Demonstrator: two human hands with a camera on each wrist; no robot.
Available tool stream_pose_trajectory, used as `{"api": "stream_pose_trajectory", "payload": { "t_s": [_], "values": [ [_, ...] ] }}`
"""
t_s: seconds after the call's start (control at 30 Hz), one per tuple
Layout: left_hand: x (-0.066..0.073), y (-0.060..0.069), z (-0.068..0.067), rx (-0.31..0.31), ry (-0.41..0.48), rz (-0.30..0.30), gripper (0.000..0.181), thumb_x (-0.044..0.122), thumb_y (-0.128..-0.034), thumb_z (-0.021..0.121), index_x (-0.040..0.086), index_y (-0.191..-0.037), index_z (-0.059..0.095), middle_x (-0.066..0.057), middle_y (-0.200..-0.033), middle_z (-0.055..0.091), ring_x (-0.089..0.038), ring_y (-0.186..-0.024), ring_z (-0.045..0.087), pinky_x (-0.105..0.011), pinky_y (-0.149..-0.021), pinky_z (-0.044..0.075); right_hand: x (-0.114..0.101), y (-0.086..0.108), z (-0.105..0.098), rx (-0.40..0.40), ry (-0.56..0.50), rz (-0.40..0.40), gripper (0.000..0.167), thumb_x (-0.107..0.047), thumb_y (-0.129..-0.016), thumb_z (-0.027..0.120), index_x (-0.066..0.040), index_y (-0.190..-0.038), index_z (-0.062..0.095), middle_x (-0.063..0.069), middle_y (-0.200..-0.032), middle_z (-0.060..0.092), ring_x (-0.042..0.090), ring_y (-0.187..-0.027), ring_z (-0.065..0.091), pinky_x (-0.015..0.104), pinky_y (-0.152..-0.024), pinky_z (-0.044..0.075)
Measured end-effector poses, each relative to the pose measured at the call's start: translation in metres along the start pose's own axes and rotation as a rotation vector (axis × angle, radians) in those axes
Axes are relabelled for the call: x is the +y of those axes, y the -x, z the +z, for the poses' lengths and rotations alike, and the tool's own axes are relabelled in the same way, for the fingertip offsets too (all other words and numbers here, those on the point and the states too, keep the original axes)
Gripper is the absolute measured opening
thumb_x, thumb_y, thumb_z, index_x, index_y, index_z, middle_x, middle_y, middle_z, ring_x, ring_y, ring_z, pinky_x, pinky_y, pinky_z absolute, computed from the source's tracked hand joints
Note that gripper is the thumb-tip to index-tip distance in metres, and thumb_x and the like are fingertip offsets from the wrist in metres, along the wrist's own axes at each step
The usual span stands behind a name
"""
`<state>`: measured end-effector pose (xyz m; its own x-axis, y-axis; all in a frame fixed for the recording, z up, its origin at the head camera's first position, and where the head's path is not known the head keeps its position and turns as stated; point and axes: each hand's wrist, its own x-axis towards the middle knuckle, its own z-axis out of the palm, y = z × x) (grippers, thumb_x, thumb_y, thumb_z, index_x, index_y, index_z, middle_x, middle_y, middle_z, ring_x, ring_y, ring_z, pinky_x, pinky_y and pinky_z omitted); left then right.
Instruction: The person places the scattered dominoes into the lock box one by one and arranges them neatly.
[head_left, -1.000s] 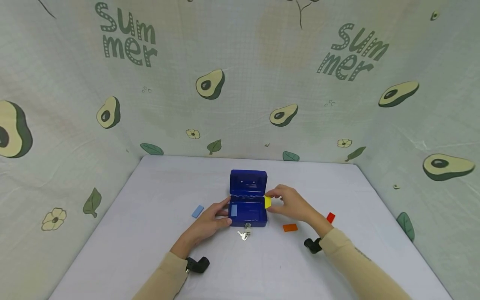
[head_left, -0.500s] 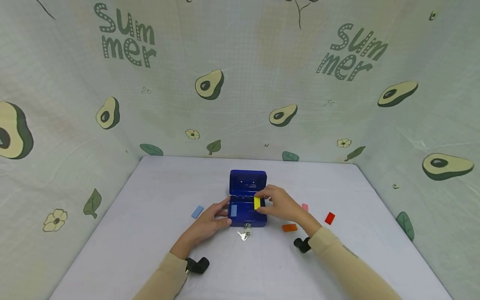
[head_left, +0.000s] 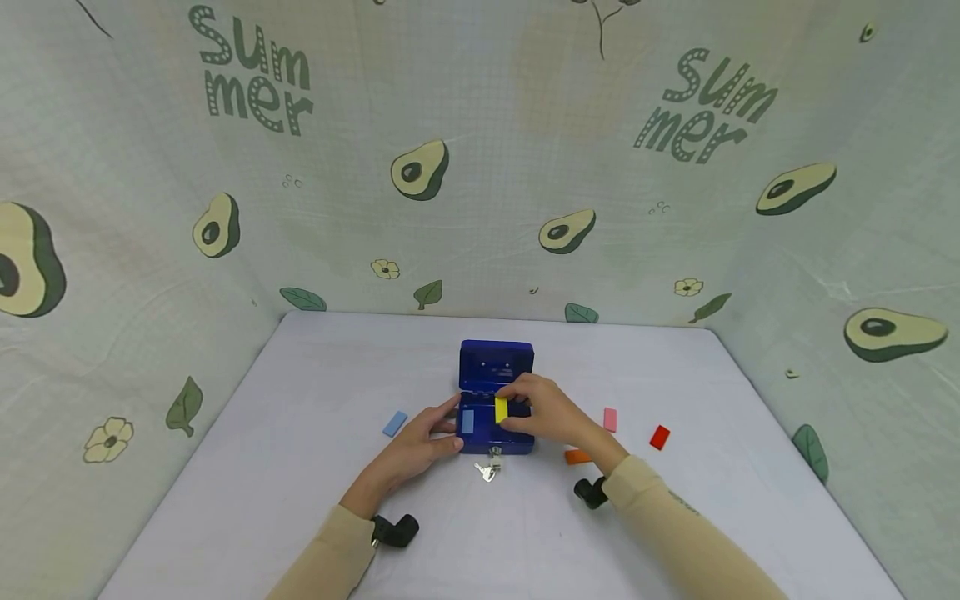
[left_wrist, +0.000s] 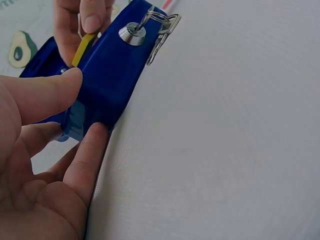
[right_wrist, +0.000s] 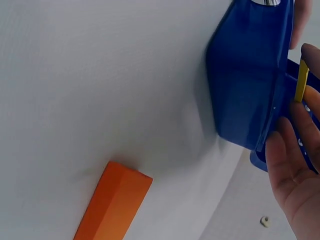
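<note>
A blue cash box (head_left: 496,445) stands with its lid (head_left: 497,364) raised, and keys (head_left: 488,471) hang from the lock in its front. My left hand (head_left: 422,442) holds the box's left side, thumb near the front corner and fingers toward the back. My right hand (head_left: 551,410) pinches a thin yellow block (head_left: 501,410) upright over the box's middle. Whether the block touches the floor of the box is hidden. Inside, along the left wall, lies a light blue block (head_left: 468,422). In the right wrist view, the yellow block (right_wrist: 302,81) is between the thumb and fingertips.
Left of the box lies another light blue block (head_left: 395,423). To its right, an orange block (head_left: 577,457) is partly behind my right forearm. A pink block (head_left: 611,419) and a red block (head_left: 660,437) lie farther right on the white tabletop (head_left: 360,358).
My right hand has carried the yellow block leftward from the box's right edge to over its middle. The pink block has come into view from behind the arm. The left hand stays in place.
</note>
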<state>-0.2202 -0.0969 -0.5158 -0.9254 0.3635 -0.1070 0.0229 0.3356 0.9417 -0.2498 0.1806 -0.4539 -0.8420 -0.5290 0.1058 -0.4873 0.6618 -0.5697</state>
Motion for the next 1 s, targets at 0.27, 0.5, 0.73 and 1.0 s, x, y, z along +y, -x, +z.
{"api": "stream_pose_trajectory", "payload": {
  "t_s": [0.27, 0.5, 0.73, 1.0],
  "values": [
    [-0.001, 0.001, 0.001, 0.01, -0.018, -0.015, 0.075, 0.029, -0.1002, 0.075, 0.038, -0.165, 0.039, -0.005, -0.161, 0.05, -0.031, -0.139, 0.053, -0.067, -0.115, 0.04, 0.0, -0.004, 0.008, 0.0, 0.002, -0.01, 0.041, -0.024, -0.092, 0.085, -0.009, -0.13, 0.075, 0.006, -0.121, 0.069, 0.025, -0.11, 0.066, 0.043, -0.097, 0.059],
    [-0.001, 0.001, 0.0, 0.0, -0.008, 0.005, 0.075, 0.027, -0.1003, 0.075, 0.035, -0.166, 0.038, -0.006, -0.16, 0.05, -0.031, -0.138, 0.054, -0.067, -0.115, 0.04, -0.005, -0.007, 0.012, -0.005, 0.034, -0.002, 0.042, -0.025, -0.093, 0.084, -0.011, -0.131, 0.074, 0.006, -0.128, 0.069, 0.023, -0.113, 0.066, 0.041, -0.098, 0.059],
    [-0.003, 0.001, -0.001, -0.009, 0.0, 0.009, 0.075, 0.026, -0.1006, 0.074, 0.035, -0.166, 0.038, -0.006, -0.16, 0.049, -0.031, -0.138, 0.053, -0.065, -0.115, 0.041, -0.009, -0.011, 0.017, -0.002, 0.064, -0.018, 0.041, -0.026, -0.092, 0.084, -0.01, -0.129, 0.075, 0.008, -0.13, 0.07, 0.025, -0.117, 0.067, 0.045, -0.1, 0.058],
    [-0.004, 0.001, -0.001, -0.008, -0.003, 0.015, 0.075, 0.026, -0.1008, 0.074, 0.034, -0.166, 0.037, -0.008, -0.16, 0.049, -0.031, -0.139, 0.054, -0.064, -0.115, 0.042, -0.006, -0.014, 0.025, 0.011, 0.087, -0.01, 0.04, -0.028, -0.093, 0.085, -0.01, -0.128, 0.075, 0.009, -0.132, 0.07, 0.028, -0.122, 0.066, 0.048, -0.104, 0.056]
  ]
}}
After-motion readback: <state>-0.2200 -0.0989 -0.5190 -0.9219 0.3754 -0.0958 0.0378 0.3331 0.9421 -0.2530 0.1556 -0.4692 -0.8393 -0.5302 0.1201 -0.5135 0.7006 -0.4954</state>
